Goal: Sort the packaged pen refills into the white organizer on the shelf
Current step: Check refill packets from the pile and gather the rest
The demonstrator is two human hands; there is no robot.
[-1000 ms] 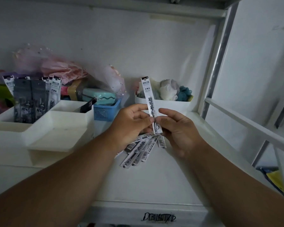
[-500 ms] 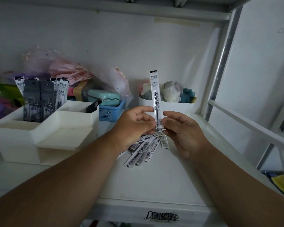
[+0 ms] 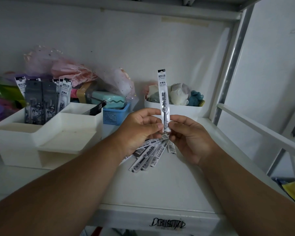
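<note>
One long, clear-and-white packaged pen refill (image 3: 164, 99) stands upright, pinched at its lower end by the right hand (image 3: 188, 138). The left hand (image 3: 140, 129) grips a fanned bundle of similar refill packets (image 3: 149, 153) above the white shelf (image 3: 160, 188). The white plastic compartmented organizer (image 3: 46, 133), far left, holds more packets.

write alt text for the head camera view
Both hands hold one packaged pen refill upright by its lower end; the left hand also grips a fan of refill packs. The white organizer, already holding refills, stands at left.
</note>
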